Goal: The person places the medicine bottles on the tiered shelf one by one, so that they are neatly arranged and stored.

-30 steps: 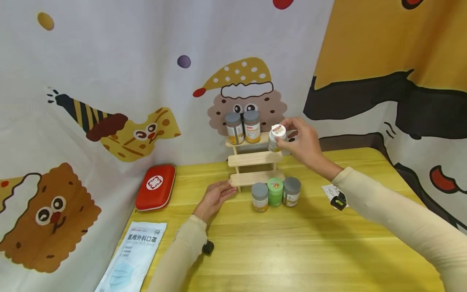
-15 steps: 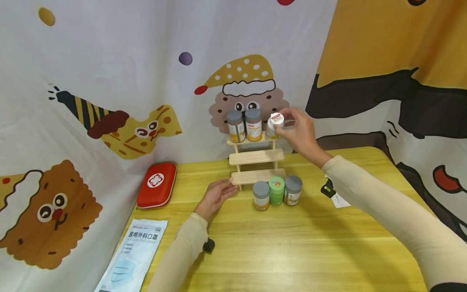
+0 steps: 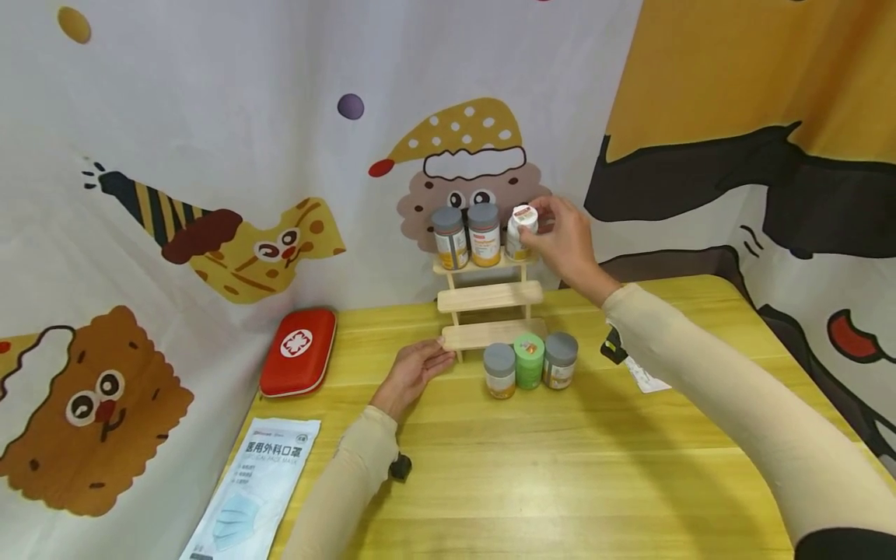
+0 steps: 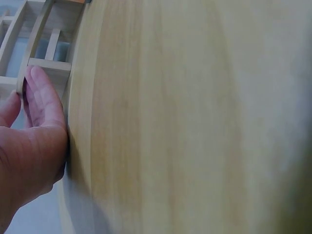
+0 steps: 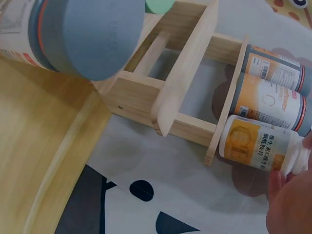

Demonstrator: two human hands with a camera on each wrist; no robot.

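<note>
A small three-tier wooden stand (image 3: pixel 489 296) stands at the back of the table. On its top tier, two grey-lidded bottles (image 3: pixel 484 235) sit side by side, and a white-capped pill bottle (image 3: pixel 519 243) with a yellow and white label is upright to their right. My right hand (image 3: pixel 568 241) holds that white bottle near its cap, thumb and fingers on either side; its base meets the top board in the right wrist view. With my left hand (image 3: pixel 411 376) I pinch the left end of the lowest tier, seen also in the left wrist view between thumb and fingers (image 4: pixel 45 95).
Before the stand are a grey-lidded jar (image 3: pixel 500 372), a green jar (image 3: pixel 529 362) and another grey-lidded jar (image 3: pixel 560 361). At left lie a red first-aid case (image 3: pixel 299 351) and a face mask packet (image 3: pixel 255 482). A patterned curtain (image 3: pixel 280 140) hangs close behind.
The white bottle has gone up and left in my right hand, from beside the upper tiers onto the top tier next to the other two. My left hand has stayed on the stand.
</note>
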